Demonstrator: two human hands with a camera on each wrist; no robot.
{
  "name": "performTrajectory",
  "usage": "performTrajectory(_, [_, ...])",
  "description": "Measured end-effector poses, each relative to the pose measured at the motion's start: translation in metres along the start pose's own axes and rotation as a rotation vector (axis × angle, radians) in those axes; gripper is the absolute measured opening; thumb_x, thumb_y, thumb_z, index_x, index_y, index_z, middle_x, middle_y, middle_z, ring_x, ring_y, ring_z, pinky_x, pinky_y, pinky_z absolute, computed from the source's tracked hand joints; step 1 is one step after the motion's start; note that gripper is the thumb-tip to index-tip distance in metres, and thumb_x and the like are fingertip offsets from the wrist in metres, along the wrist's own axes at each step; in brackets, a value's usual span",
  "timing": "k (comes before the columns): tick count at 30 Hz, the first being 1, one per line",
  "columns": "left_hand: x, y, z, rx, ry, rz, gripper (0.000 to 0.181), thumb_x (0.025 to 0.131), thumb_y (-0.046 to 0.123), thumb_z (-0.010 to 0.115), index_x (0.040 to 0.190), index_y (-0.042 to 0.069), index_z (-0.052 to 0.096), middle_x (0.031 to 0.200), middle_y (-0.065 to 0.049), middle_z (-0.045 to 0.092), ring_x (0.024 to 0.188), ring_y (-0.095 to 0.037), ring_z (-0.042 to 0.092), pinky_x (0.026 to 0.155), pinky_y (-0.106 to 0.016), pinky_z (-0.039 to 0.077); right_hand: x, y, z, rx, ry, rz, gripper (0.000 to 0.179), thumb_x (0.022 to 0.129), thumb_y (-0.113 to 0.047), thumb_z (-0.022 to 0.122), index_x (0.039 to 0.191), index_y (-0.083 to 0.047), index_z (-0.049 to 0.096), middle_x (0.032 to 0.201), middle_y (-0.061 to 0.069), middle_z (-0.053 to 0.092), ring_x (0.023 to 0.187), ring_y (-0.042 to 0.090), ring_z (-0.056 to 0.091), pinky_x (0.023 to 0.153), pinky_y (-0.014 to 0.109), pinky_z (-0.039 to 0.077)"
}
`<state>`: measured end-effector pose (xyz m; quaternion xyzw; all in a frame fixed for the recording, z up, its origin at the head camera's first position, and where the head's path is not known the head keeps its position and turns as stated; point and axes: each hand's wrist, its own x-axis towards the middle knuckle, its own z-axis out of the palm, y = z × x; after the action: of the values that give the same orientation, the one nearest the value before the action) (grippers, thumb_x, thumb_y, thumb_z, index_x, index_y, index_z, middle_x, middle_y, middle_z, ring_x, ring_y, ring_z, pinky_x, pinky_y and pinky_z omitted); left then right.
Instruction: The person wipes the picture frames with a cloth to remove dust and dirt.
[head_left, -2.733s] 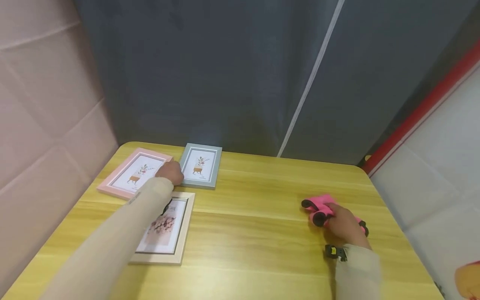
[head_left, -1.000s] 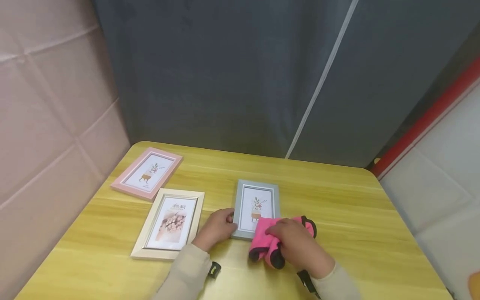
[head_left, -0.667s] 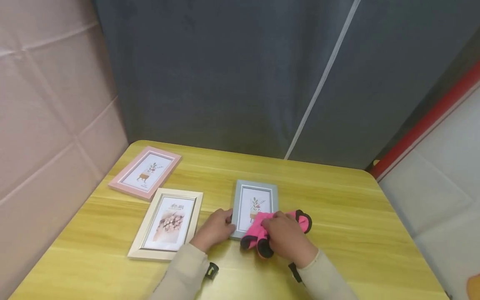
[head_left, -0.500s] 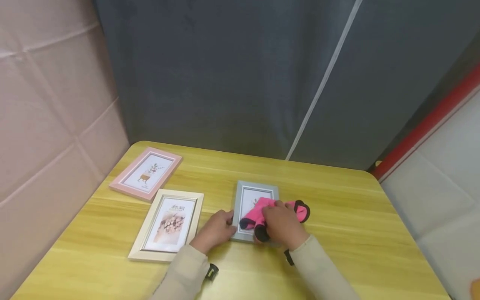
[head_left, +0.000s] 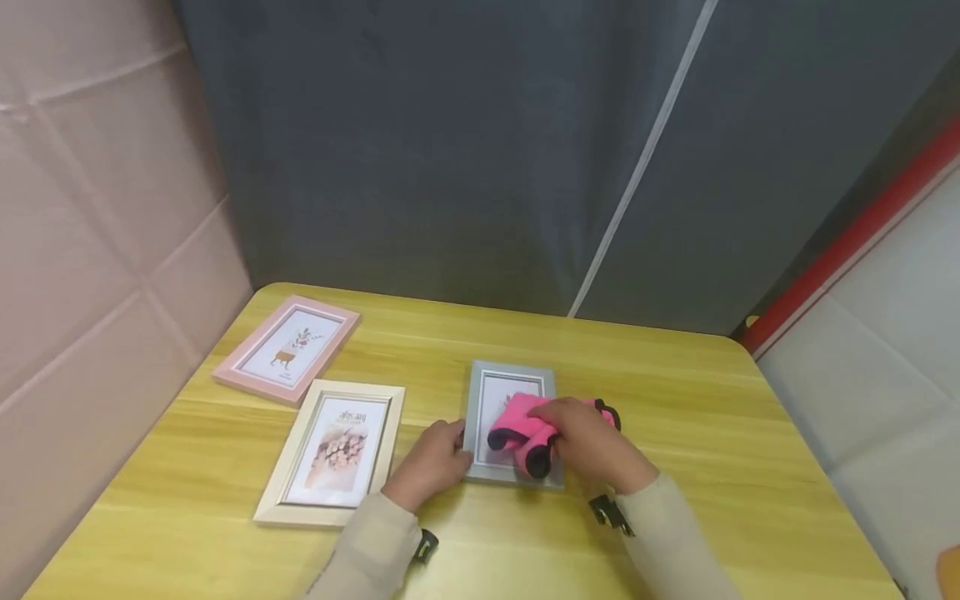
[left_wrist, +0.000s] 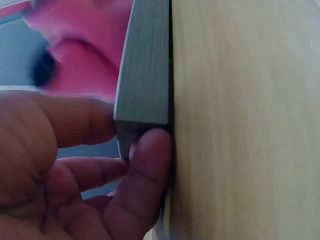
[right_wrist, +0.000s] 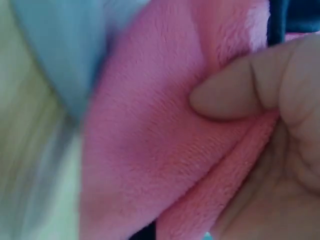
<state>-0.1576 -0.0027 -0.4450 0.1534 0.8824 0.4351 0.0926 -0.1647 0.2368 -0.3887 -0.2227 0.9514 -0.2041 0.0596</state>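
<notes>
A grey picture frame [head_left: 513,367] lies face up on the table, a drawing showing under its glass. My left hand [head_left: 430,464] holds the frame's near left corner. In the left wrist view its fingers pinch the grey frame edge [left_wrist: 145,65], one tucked beneath the corner. With my right hand [head_left: 592,440] I grip a bunched pink cloth [head_left: 519,419] with black edging, which covers much of the picture. The right wrist view shows a digit pressed into the folded fleecy cloth [right_wrist: 150,135].
To the left lie a cream picture frame [head_left: 300,514] with a blossom print and a pink picture frame [head_left: 251,386] behind it. The wood-grain table [head_left: 675,400] ends at a dark grey panel [head_left: 435,150]. Pale walls stand on both sides.
The grey frame came from the back left to the table's middle, brought near the cloth. Since then the right hand has moved the cloth up and left over the picture; the left hand stays at the corner.
</notes>
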Motion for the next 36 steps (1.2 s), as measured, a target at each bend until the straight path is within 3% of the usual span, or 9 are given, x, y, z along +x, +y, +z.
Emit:
performTrajectory(3, [0.001, 0.002, 0.0, -0.013, 0.004, -0.022, 0.02, 0.085, 0.0, 0.065, 0.104, 0.0, 0.068, 0.08, -0.01, 0.054, 0.068, -0.021, 0.05, 0.061, -0.036, 0.047, -0.022, -0.015, -0.002, -0.011, -0.034, -0.122, 0.032, 0.081, 0.009, 0.065, 0.103, -0.013, 0.074, 0.097, -0.005, 0.07, 0.094, 0.016, 0.064, 0.088, 0.039, 0.053])
performTrajectory(5, [0.001, 0.002, 0.0, -0.002, 0.006, -0.035, 0.024, 0.085, 0.001, 0.065, 0.108, 0.0, 0.069, 0.084, -0.011, 0.055, 0.072, -0.022, 0.051, 0.065, -0.038, 0.048, -0.031, -0.024, 0.0, -0.064, -0.065, -0.147, 0.026, 0.081, 0.005, 0.067, 0.098, -0.014, 0.074, 0.091, -0.007, 0.069, 0.089, 0.014, 0.061, 0.082, 0.037, 0.053])
performTrajectory(13, [0.0, 0.0, -0.001, 0.026, -0.014, -0.055, 0.046, 0.088, 0.007, 0.067, 0.132, -0.006, 0.059, 0.09, -0.014, 0.058, 0.072, -0.022, 0.051, 0.067, -0.039, 0.049, -0.012, -0.023, 0.017, -0.207, -0.05, 0.036, 0.021, 0.079, 0.005, 0.069, 0.085, -0.015, 0.068, 0.079, 0.002, 0.06, 0.077, 0.018, 0.054, 0.065, 0.033, 0.047])
performTrajectory(17, [-0.002, 0.001, -0.004, 0.035, -0.023, -0.089, 0.052, 0.089, 0.01, 0.069, 0.136, -0.007, 0.054, 0.092, -0.013, 0.058, 0.074, -0.021, 0.052, 0.07, -0.04, 0.05, 0.007, -0.014, 0.017, -0.195, -0.029, 0.063, 0.019, 0.081, 0.003, 0.069, 0.092, -0.011, 0.072, 0.092, 0.011, 0.067, 0.089, 0.028, 0.062, 0.075, 0.041, 0.053])
performTrajectory(19, [-0.002, 0.002, -0.006, 0.039, -0.021, -0.096, 0.053, 0.089, 0.01, 0.069, 0.136, -0.008, 0.053, 0.095, -0.014, 0.058, 0.076, -0.022, 0.053, 0.072, -0.041, 0.051, 0.016, -0.009, 0.016, -0.183, -0.022, 0.082, 0.028, 0.083, 0.003, 0.066, 0.106, -0.01, 0.074, 0.107, 0.015, 0.068, 0.106, 0.033, 0.062, 0.088, 0.047, 0.053])
performTrajectory(23, [-0.002, 0.003, -0.008, 0.045, -0.016, -0.082, 0.053, 0.089, 0.01, 0.069, 0.136, -0.008, 0.054, 0.096, -0.015, 0.06, 0.077, -0.022, 0.054, 0.074, -0.042, 0.051, 0.033, 0.004, 0.014, -0.126, -0.029, 0.146, 0.051, 0.087, 0.004, 0.056, 0.135, -0.013, 0.063, 0.139, 0.015, 0.057, 0.136, 0.035, 0.043, 0.108, 0.055, 0.037])
performTrajectory(26, [-0.002, 0.003, -0.009, 0.04, -0.015, -0.079, 0.052, 0.089, 0.01, 0.07, 0.136, -0.008, 0.054, 0.096, -0.015, 0.06, 0.077, -0.022, 0.054, 0.074, -0.042, 0.052, 0.041, 0.014, 0.013, -0.045, -0.062, 0.19, 0.058, 0.089, 0.002, 0.051, 0.144, -0.016, 0.054, 0.151, 0.014, 0.044, 0.144, 0.034, 0.03, 0.112, 0.057, 0.03])
performTrajectory(31, [-0.001, 0.0, -0.007, 0.028, -0.011, -0.074, 0.052, 0.089, 0.008, 0.069, 0.135, -0.01, 0.054, 0.094, -0.014, 0.059, 0.075, -0.022, 0.052, 0.071, -0.041, 0.051, 0.043, 0.024, 0.013, 0.073, -0.108, 0.196, 0.059, 0.094, -0.002, 0.052, 0.149, -0.02, 0.048, 0.157, 0.015, 0.034, 0.147, 0.035, 0.022, 0.112, 0.06, 0.027])
performTrajectory(36, [-0.002, -0.002, -0.001, 0.007, -0.01, -0.045, 0.047, 0.088, 0.006, 0.068, 0.131, -0.01, 0.057, 0.086, -0.012, 0.054, 0.07, -0.022, 0.049, 0.064, -0.037, 0.048, 0.016, 0.015, 0.001, 0.093, -0.052, 0.014, 0.041, 0.094, 0.003, 0.056, 0.131, -0.011, 0.065, 0.134, 0.009, 0.061, 0.132, 0.032, 0.049, 0.108, 0.052, 0.038])
